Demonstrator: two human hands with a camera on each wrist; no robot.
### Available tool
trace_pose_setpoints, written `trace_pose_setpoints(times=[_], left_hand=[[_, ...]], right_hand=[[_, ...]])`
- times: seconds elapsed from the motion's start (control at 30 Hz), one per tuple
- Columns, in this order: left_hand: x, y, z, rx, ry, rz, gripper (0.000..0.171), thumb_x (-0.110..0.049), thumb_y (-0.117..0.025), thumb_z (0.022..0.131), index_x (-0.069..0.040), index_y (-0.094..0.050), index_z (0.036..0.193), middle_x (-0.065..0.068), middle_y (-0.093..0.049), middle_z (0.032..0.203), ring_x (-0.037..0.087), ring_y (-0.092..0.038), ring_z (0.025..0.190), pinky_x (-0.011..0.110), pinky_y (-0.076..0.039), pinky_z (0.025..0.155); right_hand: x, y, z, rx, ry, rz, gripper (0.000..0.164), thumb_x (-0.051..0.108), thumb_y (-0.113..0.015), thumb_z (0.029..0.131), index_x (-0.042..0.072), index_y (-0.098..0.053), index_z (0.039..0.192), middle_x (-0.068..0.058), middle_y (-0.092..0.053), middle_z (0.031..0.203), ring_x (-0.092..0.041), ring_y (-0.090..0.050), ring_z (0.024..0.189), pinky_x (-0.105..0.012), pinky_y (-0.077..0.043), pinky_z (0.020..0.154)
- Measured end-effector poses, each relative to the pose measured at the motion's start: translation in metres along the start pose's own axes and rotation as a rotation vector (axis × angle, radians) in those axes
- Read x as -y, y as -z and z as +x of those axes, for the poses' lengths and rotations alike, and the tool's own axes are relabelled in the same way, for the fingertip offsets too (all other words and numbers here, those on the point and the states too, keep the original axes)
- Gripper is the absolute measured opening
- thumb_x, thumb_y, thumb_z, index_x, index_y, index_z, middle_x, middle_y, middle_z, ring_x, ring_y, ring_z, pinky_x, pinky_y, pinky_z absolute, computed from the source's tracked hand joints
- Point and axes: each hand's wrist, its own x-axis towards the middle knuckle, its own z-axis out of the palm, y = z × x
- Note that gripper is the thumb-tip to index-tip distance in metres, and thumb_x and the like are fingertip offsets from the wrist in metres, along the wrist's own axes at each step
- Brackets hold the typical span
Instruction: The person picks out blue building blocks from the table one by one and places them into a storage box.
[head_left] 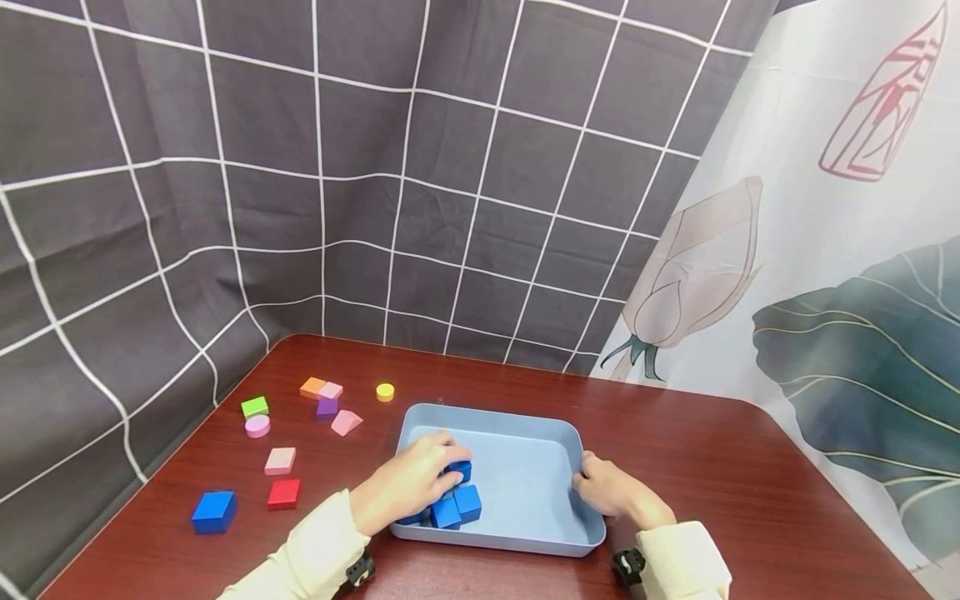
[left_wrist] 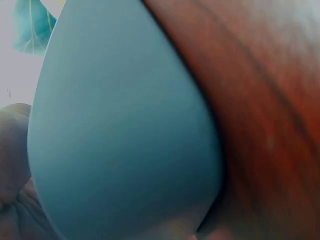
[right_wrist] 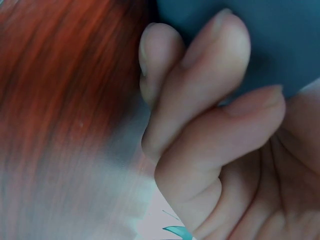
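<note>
A light blue tray [head_left: 525,475] sits on the table. My left hand [head_left: 416,479] reaches over its left wall and holds a blue block [head_left: 460,471] between thumb and fingers. More blue blocks [head_left: 468,503] lie below that hand, in the tray's near left corner, partly hidden by it. In the left wrist view the tray's outer wall [left_wrist: 125,120] fills the middle, with part of the hand [left_wrist: 15,160] at the left edge. My right hand [head_left: 611,486] grips the tray's right wall; the right wrist view shows its curled fingers [right_wrist: 200,90] against the tray's outer side.
Left of the tray lie a larger blue block [head_left: 213,512], a red block [head_left: 283,494], a pink block [head_left: 280,461], and several small shapes, including a green block [head_left: 255,407] and a purple block [head_left: 327,408]. A yellow disc [head_left: 385,392] lies behind the tray. Curtains hang along the table's back [head_left: 480,354].
</note>
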Motion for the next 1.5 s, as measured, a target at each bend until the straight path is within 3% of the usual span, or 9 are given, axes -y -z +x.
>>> trace_pose_setpoints(times=[0.17,0.53,1.03,1.27,1.5], left_hand=[[0.000,-0.004,0.000,0.022,-0.038,0.014,0.026,-0.017,-0.063,0.086,-0.008,-0.064,0.110,0.003,-0.060,0.096,0.012,-0.055,0.083,0.023,-0.051,0.074],[0.007,-0.004,-0.003,0.042,-0.056,0.044,0.023,-0.019,-0.064,0.085,-0.009,-0.067,0.106,0.001,-0.065,0.097,0.011,-0.057,0.084,0.026,-0.051,0.076],[0.014,0.001,-0.004,0.057,-0.067,0.040,0.021,-0.019,-0.068,0.081,-0.013,-0.068,0.102,-0.003,-0.065,0.092,0.008,-0.057,0.080,0.024,-0.049,0.075],[0.009,0.015,-0.006,0.114,0.046,-0.093,0.033,-0.024,-0.067,0.083,-0.009,-0.062,0.113,0.003,-0.063,0.106,0.016,-0.058,0.094,0.033,-0.051,0.081],[0.011,0.033,-0.016,0.061,0.135,-0.171,0.033,-0.022,-0.063,0.086,-0.011,-0.059,0.117,0.007,-0.061,0.113,0.023,-0.059,0.098,0.033,-0.053,0.078]], right_hand=[[0.000,0.000,0.001,0.002,0.005,0.010,0.009,0.010,-0.046,0.089,0.001,-0.044,0.090,-0.017,-0.053,0.086,-0.023,-0.053,0.060,-0.034,-0.043,0.037],[0.001,-0.001,0.003,0.018,-0.008,0.029,0.016,0.011,-0.047,0.089,-0.002,-0.046,0.099,-0.019,-0.054,0.093,-0.024,-0.055,0.066,-0.035,-0.044,0.039],[0.001,-0.004,0.004,-0.009,0.015,0.023,0.009,0.009,-0.047,0.088,0.001,-0.045,0.089,-0.016,-0.053,0.084,-0.023,-0.055,0.066,-0.035,-0.044,0.037],[0.000,-0.002,0.003,-0.001,0.006,0.037,0.010,0.009,-0.048,0.089,0.000,-0.046,0.092,-0.017,-0.053,0.086,-0.025,-0.055,0.069,-0.036,-0.045,0.039],[0.000,-0.001,0.002,0.000,0.013,0.028,0.009,0.010,-0.048,0.090,0.001,-0.046,0.091,-0.015,-0.053,0.083,-0.023,-0.054,0.065,-0.036,-0.043,0.038]])
